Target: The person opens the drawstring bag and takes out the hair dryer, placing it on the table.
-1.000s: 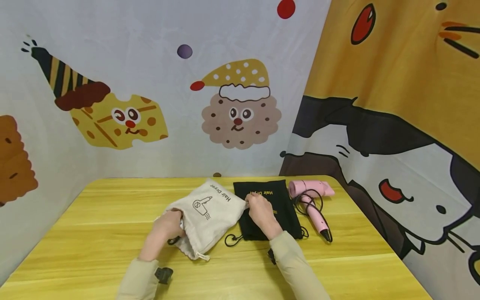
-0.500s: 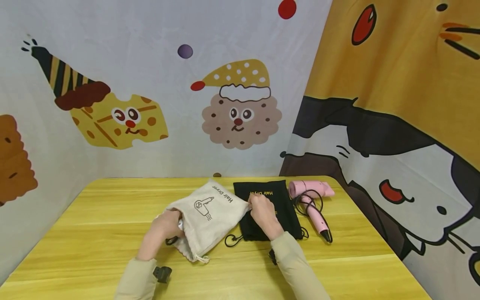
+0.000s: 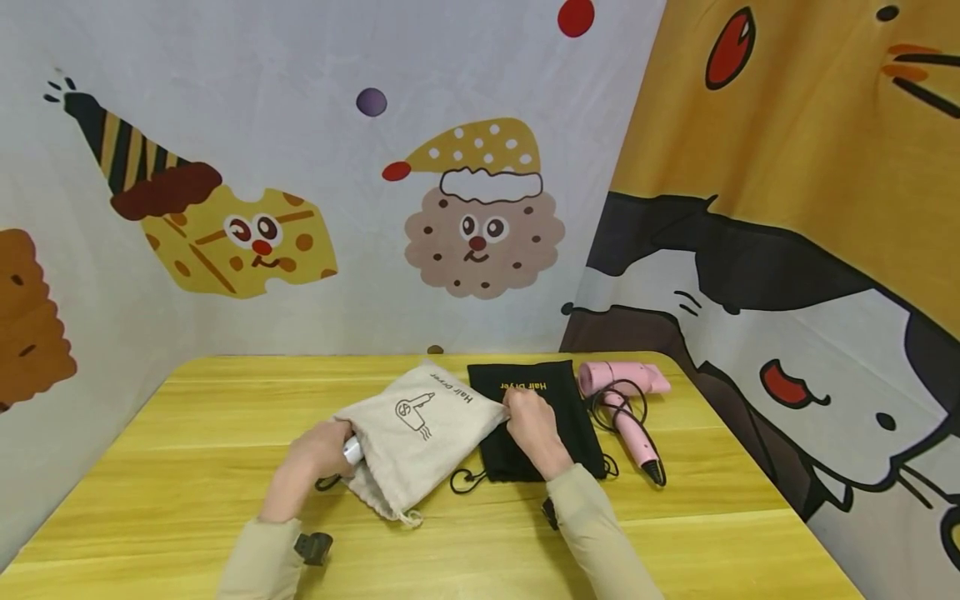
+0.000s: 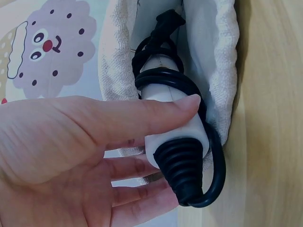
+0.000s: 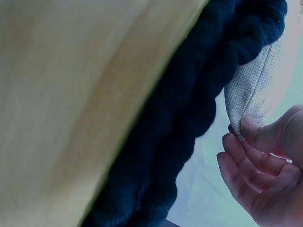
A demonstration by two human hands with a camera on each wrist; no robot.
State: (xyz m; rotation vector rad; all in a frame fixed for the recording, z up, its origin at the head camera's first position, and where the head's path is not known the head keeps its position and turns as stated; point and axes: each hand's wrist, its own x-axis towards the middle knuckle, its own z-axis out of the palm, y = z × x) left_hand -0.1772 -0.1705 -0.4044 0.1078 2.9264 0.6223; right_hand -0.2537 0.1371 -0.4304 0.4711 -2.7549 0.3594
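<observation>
At the mouth of a beige drawstring bag (image 3: 435, 433) printed "Hair Dryer", my left hand (image 3: 318, 447) grips the white handle of a hair dryer (image 4: 163, 92). Black cord is wound round that handle, and a ribbed black sleeve ends it. The dryer's head is hidden inside the cloth. My right hand (image 3: 532, 423) pinches the bag's far corner between thumb and fingers, above a black drawstring bag (image 3: 510, 458) with gold lettering. In the right wrist view the beige corner shows between thumb and fingertips.
Right of the black bag lies a pink hair dryer (image 3: 628, 417) with its black cord looped about the handle. A black cord loop (image 3: 467, 480) sticks out from the black bag's near corner. The wooden table (image 3: 187, 450) meets a cartoon-printed curtain behind.
My left hand has drawn back to the left, and more of the white handle shows outside the beige bag. The bag and my right hand have shifted slightly to the right.
</observation>
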